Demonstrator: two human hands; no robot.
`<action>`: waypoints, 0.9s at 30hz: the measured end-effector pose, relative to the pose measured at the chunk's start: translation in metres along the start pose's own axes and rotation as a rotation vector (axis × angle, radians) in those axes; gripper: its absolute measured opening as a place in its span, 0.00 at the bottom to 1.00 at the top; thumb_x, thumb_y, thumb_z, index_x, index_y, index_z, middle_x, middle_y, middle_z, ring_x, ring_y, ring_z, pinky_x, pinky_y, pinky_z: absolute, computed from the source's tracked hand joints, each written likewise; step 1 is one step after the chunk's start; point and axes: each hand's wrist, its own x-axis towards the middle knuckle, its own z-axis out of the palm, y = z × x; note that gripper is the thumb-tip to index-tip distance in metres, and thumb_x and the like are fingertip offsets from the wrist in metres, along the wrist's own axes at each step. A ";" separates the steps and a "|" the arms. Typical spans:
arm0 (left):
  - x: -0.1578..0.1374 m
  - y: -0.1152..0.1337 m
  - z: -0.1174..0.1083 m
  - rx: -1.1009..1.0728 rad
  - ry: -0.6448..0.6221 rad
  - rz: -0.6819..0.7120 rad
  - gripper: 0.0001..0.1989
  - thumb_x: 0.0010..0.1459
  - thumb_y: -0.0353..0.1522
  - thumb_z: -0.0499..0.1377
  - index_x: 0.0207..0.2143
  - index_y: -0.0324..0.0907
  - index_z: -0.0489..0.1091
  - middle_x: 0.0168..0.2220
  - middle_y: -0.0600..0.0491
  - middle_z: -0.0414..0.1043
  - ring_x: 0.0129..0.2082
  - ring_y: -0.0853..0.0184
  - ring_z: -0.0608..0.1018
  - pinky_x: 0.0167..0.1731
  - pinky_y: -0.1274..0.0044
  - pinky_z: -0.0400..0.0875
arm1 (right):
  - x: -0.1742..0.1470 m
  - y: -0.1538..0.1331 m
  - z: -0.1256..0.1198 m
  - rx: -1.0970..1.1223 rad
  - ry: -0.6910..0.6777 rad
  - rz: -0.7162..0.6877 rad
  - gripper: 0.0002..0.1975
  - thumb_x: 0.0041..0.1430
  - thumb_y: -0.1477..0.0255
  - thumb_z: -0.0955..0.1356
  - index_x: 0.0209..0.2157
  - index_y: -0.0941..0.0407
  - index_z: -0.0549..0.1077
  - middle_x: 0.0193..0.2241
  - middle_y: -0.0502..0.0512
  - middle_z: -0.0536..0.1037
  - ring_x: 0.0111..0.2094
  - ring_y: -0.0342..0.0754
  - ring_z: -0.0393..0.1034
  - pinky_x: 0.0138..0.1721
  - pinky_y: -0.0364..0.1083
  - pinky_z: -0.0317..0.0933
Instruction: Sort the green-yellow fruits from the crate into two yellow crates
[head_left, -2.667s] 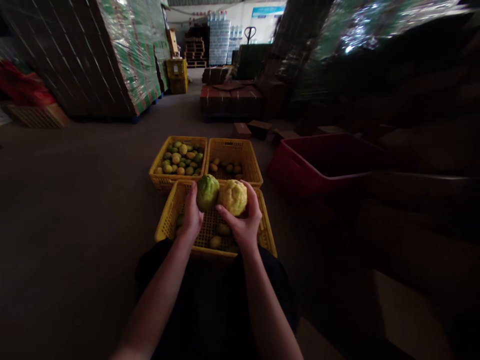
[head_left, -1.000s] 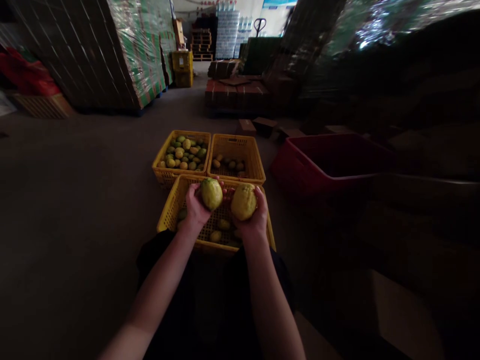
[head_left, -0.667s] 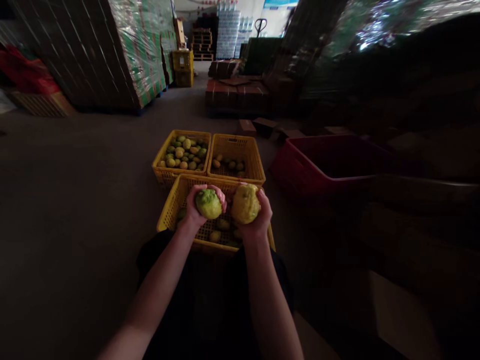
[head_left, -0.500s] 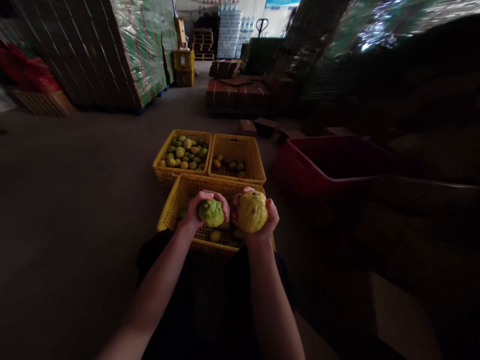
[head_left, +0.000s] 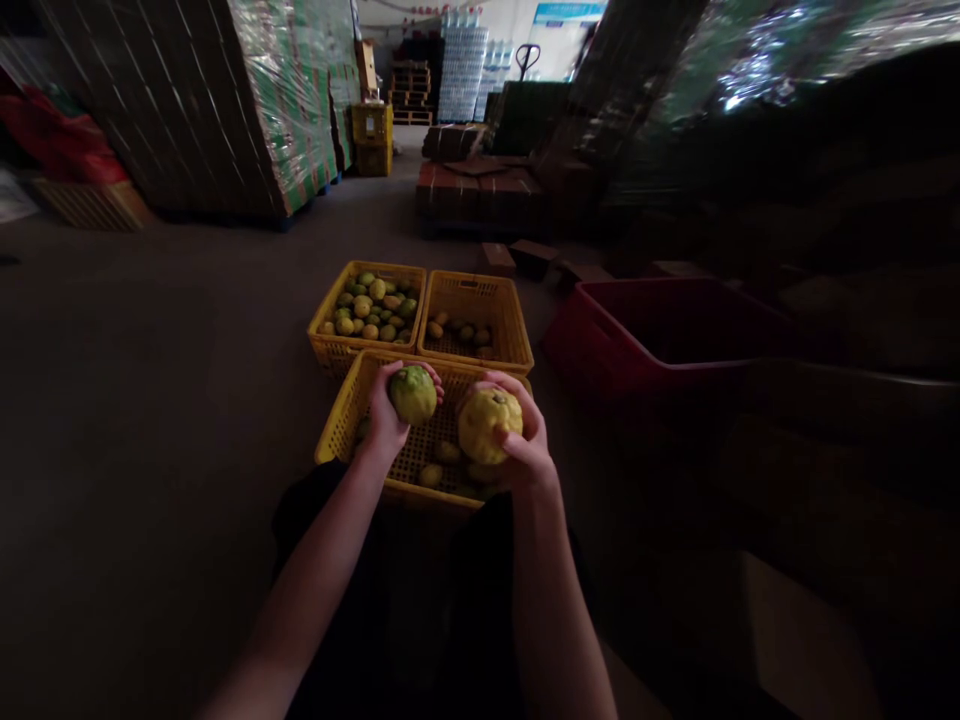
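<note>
Your left hand [head_left: 385, 414] cups a lumpy green fruit [head_left: 413, 396], your right hand [head_left: 535, 443] grips a knobbly yellow fruit [head_left: 487, 425], far sides hidden!

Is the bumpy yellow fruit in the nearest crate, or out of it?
Out: the right hand holds the bumpy yellow fruit above the nearest crate, hiding part of its rim.

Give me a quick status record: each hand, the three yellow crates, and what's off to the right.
Left hand: holds a green fruit
Right hand: holds a bumpy yellow fruit, apart from the green one
Near crate: below both hands; a few loose fruits, view partly blocked
Far left crate: many piled fruits
Far right crate: fewer fruits
Right side: red tub, inside too dark to tell
</note>
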 end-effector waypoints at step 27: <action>0.003 -0.008 0.001 -0.288 0.039 -0.117 0.14 0.58 0.35 0.51 0.39 0.39 0.73 0.37 0.49 0.77 0.38 0.62 0.79 0.39 0.72 0.74 | 0.018 0.024 0.008 0.164 0.441 0.047 0.25 0.40 0.75 0.75 0.43 0.48 0.70 0.36 0.45 0.76 0.35 0.44 0.72 0.35 0.43 0.69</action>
